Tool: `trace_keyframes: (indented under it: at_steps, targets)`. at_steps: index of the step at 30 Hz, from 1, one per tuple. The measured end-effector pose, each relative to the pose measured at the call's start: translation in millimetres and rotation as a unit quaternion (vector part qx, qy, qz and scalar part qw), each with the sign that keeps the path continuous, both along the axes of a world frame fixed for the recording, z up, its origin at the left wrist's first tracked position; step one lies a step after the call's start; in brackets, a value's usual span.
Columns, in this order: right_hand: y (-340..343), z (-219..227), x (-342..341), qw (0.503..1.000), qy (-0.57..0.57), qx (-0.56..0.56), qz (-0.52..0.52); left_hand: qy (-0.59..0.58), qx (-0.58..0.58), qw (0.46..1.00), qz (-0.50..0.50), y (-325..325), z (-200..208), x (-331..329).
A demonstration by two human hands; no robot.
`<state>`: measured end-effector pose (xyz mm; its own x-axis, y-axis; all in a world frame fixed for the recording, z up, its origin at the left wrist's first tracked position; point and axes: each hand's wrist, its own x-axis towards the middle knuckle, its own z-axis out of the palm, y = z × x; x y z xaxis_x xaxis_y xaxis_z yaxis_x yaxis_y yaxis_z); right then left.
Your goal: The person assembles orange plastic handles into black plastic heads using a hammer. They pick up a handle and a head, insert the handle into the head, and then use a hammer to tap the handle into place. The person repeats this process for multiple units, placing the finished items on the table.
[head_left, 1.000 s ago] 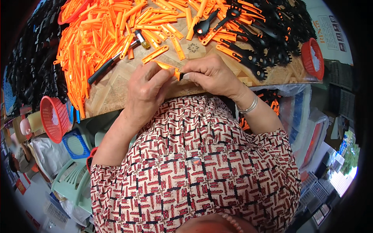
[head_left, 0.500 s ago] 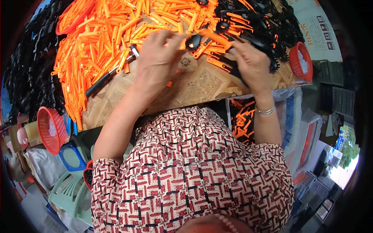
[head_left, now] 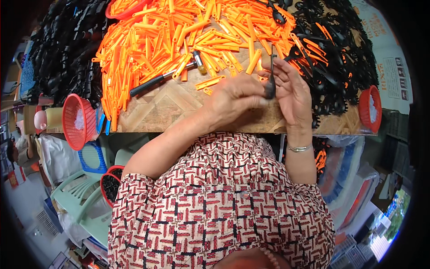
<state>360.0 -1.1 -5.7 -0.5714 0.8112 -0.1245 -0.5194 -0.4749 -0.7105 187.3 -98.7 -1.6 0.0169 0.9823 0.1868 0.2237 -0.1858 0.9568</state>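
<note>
My left hand (head_left: 235,96) is closed in a pinch on a black kitchen utensil (head_left: 270,87), which stands nearly upright and edge-on, its thin shaft pointing away from me. The wider lower end sits at my left fingertips; its exact kind cannot be told. Beside the shaft, my right hand (head_left: 293,92) has its palm turned left and its fingers loosely curled and apart. Those fingers lie close to the shaft; whether they touch it is unclear. Beyond both hands spreads a heap of orange handles (head_left: 148,49). A hammer (head_left: 150,85) with a black grip lies along the heap's near edge.
Black utensils (head_left: 345,58), several with orange handles, pile up at the right. More black pieces (head_left: 62,58) cover the far left. Red baskets (head_left: 79,123) (head_left: 371,110) stand at both near corners of the patterned tabletop (head_left: 165,107). A green chair (head_left: 80,197) stands at lower left.
My hands have come together nearer the table's front edge, the left moving rightward. An orange handle was at my right fingertips before; now the black utensil is upright between my hands. The view has shifted.
</note>
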Motion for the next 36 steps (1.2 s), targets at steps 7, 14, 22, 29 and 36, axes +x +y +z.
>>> trace_keyframes:
  at_steps: [7, 14, 22, 29, 36]
  targets:
    - [-12.4, -21.1, -9.6, 0.997, -0.012, 0.034, -0.067, 0.320, -0.018, 0.946, -0.049, 16.9, 23.2, -52.5]
    - [-31.0, -20.4, 1.0, 0.973, -0.174, 0.141, -0.064, 0.610, 0.059, 0.760, 0.218, 95.6, -11.0, -138.7]
    - [-27.6, -42.0, -2.0, 0.961, -0.189, 0.189, -0.065, 0.681, 0.062, 0.676, 0.273, 124.1, -8.5, -155.8]
    - [-27.6, -40.6, -0.6, 0.946, -0.249, 0.203, -0.043, 0.573, 0.077, 0.773, 0.263, 175.6, -30.9, -146.1]
    - [-31.0, -38.7, -2.7, 0.984, -0.130, 0.123, -0.018, 0.603, -0.061, 0.759, 0.237, 172.9, -31.9, -149.9]
